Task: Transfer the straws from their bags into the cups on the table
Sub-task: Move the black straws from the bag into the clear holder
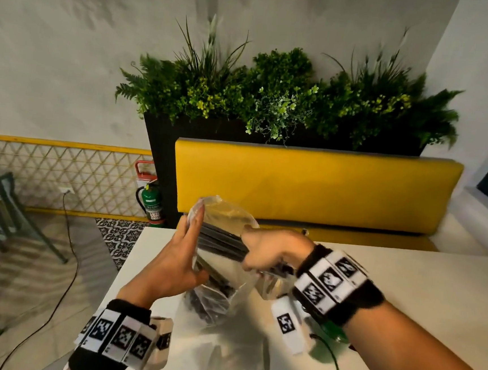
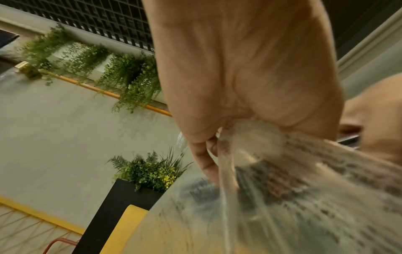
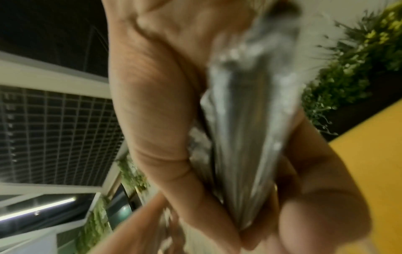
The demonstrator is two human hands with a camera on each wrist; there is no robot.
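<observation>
Yellow bench [image 1: 316, 188] and planter [image 1: 288, 100] sit behind the pale table [image 1: 405, 287], where both hands work a clear bag [image 1: 228, 213] of dark straws [image 1: 220, 239] held up over it. Left hand [image 1: 177, 255] has fingers straight up flat against the bag with the thumb pinching plastic, and right hand [image 1: 272, 250] is fisted round the straw bundle. Wristband markers [image 1: 326, 280] are just black-white codes, nothing readable.

The left hand [image 1: 175, 263] is raised over the near left, palm turned right, fingers straight and pointing up and away, thumb pressing inward. The right hand [image 1: 272, 250] reaches in from the right, fingers curled tight in a fist-like grip, wrist bent.
</observation>
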